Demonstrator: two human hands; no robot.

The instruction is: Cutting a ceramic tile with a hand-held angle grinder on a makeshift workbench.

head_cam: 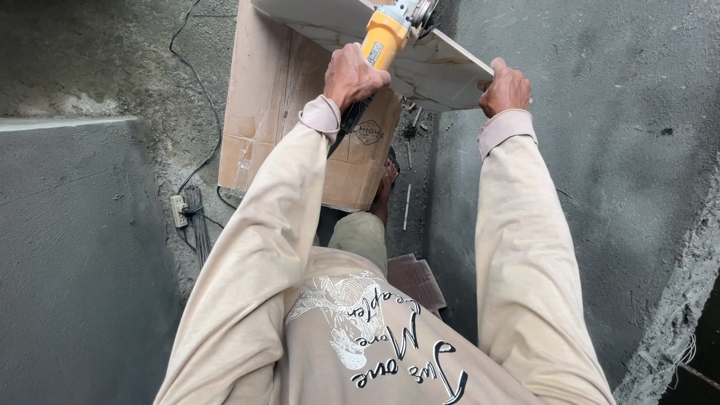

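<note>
The left hand (352, 75) is clamped round the grip of a yellow angle grinder (386, 34), w/ the head & disc at the top edge of the view, partly cut off. The grinder sits over a large pale tile (442, 71) w/ faint brown veining, held up off the floor at a slant. The right hand (506, 88) is closed on the tile's near right edge, thumb on top, steadying it.

Risks, as I judge them:
- Tile has no desk under it, only the hand grip & whatever props it out of view, so it could shift or tip under the disc, and the disc may bind or kick.
- Right hand is near the cutting end; a slip of tool or tile brings the fingers close to the disc.
- No gloves on either hand; loose beige sleeves near the tool.
- A bare foot (384, 191) shows below the tile edge, approx. under the work; an offcut could drop onto it.
- A black cable (196, 90) runs across the concrete floor (82, 262) to a socket strip (178, 211): a trip or snag hazard.

Tile looks smooth, glossy, thin, w/ a straight near edge. A cardboard box (262, 112) leans beneath it.
</note>
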